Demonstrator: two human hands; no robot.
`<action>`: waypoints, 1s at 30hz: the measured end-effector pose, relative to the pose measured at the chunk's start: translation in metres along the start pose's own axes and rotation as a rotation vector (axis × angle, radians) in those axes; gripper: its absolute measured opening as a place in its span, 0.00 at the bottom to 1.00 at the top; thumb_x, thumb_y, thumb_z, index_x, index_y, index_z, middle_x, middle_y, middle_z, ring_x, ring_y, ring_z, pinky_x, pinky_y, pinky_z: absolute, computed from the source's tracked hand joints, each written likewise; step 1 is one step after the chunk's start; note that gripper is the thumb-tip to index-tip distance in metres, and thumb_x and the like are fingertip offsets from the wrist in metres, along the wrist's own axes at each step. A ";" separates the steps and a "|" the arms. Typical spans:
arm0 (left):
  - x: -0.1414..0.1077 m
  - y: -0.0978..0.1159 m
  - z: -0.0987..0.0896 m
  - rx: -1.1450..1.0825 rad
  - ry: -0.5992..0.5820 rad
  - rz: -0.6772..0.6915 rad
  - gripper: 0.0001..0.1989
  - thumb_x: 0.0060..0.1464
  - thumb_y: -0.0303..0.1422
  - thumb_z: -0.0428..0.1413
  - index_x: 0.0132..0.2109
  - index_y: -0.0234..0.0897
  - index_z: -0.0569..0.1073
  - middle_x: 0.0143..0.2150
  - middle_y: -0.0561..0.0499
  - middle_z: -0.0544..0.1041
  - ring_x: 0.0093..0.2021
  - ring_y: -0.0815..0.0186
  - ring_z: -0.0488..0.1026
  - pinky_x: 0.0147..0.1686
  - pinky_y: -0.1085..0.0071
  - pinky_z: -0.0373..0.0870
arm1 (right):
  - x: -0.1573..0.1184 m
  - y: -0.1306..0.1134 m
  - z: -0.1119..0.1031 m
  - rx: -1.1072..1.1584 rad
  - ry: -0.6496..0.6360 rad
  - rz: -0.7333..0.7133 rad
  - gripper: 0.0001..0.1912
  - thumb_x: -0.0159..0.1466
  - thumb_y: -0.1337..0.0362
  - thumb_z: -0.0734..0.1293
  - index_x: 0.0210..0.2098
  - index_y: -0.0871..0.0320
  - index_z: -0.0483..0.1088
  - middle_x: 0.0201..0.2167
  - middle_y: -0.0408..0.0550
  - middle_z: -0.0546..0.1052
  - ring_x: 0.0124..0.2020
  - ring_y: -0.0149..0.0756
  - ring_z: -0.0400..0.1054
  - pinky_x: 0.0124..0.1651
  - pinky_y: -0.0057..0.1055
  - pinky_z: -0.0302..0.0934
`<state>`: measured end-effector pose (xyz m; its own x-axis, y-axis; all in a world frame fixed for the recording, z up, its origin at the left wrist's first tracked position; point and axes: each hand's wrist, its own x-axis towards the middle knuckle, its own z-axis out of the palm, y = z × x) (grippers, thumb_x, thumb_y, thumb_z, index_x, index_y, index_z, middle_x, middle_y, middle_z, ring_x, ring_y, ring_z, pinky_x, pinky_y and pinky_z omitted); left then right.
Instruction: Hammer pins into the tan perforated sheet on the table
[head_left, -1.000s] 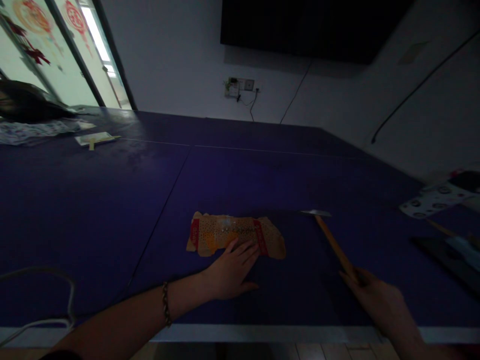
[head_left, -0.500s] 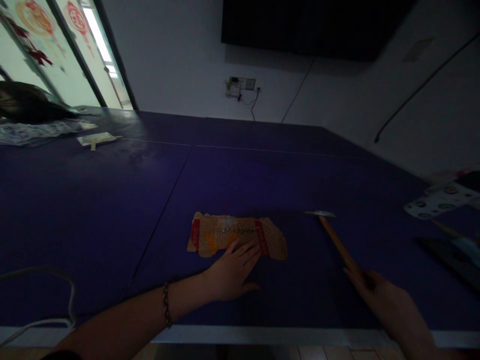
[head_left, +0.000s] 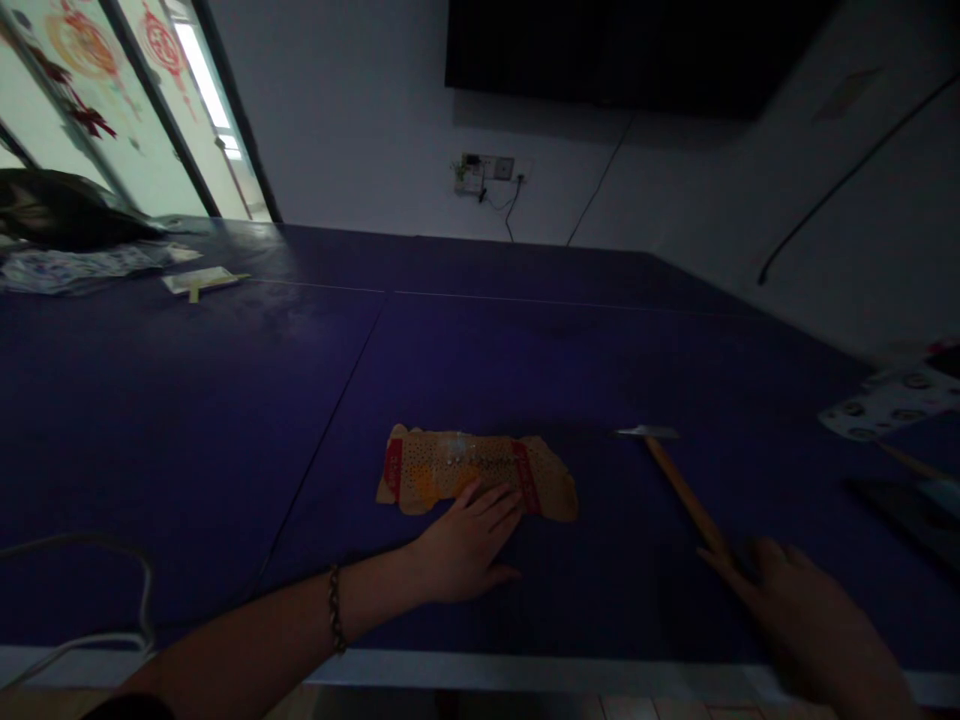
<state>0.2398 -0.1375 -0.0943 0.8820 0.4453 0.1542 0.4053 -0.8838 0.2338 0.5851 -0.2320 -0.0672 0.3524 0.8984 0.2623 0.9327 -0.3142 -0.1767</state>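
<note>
A tan, dotted flat piece [head_left: 551, 480] with red bands and an orange patch lies on the purple table; its kind I cannot tell. Small shiny bits form a row along its middle. My left hand [head_left: 469, 540] rests flat on its near edge, fingers stretched out, a bracelet on the wrist. To the right, my right hand [head_left: 795, 600] is closed around the wooden handle of a hammer [head_left: 686, 495]. The metal head is at the far end, right of the tan piece and apart from it, close over the table or touching it; I cannot tell which.
The purple tabletop [head_left: 480, 350] runs back to a wall with sockets [head_left: 487, 170]. A white cable [head_left: 142, 590] loops at the left front. Papers [head_left: 82, 265] and a dark bag-like bundle [head_left: 67, 205] sit at the far left. A patterned sheet [head_left: 892, 405] and a dark flat object [head_left: 900, 520] lie right.
My right hand and the hammer have shifted slightly to the right and down in view. My left hand stays on the tan piece. The whole view has moved a little.
</note>
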 end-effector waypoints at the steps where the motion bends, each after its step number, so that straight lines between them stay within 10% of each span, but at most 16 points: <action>1: 0.000 0.000 0.000 -0.013 0.002 -0.001 0.30 0.56 0.47 0.39 0.60 0.31 0.50 0.62 0.42 0.52 0.63 0.59 0.42 0.59 0.58 0.36 | 0.001 -0.009 -0.001 0.012 0.009 -0.040 0.10 0.52 0.57 0.61 0.29 0.52 0.71 0.28 0.54 0.74 0.29 0.44 0.68 0.31 0.37 0.61; 6: -0.001 -0.002 -0.002 -0.085 0.005 -0.002 0.31 0.55 0.46 0.42 0.60 0.32 0.50 0.62 0.41 0.53 0.62 0.59 0.44 0.59 0.57 0.36 | 0.022 -0.078 0.015 0.254 0.203 -0.271 0.09 0.57 0.59 0.57 0.29 0.56 0.65 0.28 0.51 0.73 0.31 0.42 0.68 0.35 0.37 0.62; 13: -0.001 -0.001 -0.006 -0.150 -0.011 -0.040 0.32 0.53 0.45 0.47 0.60 0.33 0.50 0.61 0.41 0.54 0.62 0.57 0.45 0.59 0.55 0.38 | 0.080 -0.158 0.068 0.609 -0.096 -0.619 0.11 0.58 0.63 0.59 0.40 0.57 0.66 0.40 0.50 0.73 0.43 0.37 0.66 0.47 0.35 0.59; 30: 0.002 0.001 -0.023 -0.360 -0.046 -0.109 0.30 0.51 0.38 0.52 0.59 0.38 0.52 0.59 0.45 0.58 0.60 0.58 0.50 0.58 0.55 0.43 | 0.083 -0.168 0.093 0.528 -0.312 -0.696 0.14 0.59 0.67 0.60 0.45 0.57 0.67 0.42 0.51 0.72 0.44 0.40 0.63 0.47 0.38 0.57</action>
<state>0.2363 -0.1347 -0.0718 0.8513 0.5202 0.0683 0.3947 -0.7207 0.5699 0.4501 -0.0766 -0.1037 -0.3819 0.8982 0.2177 0.7434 0.4385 -0.5050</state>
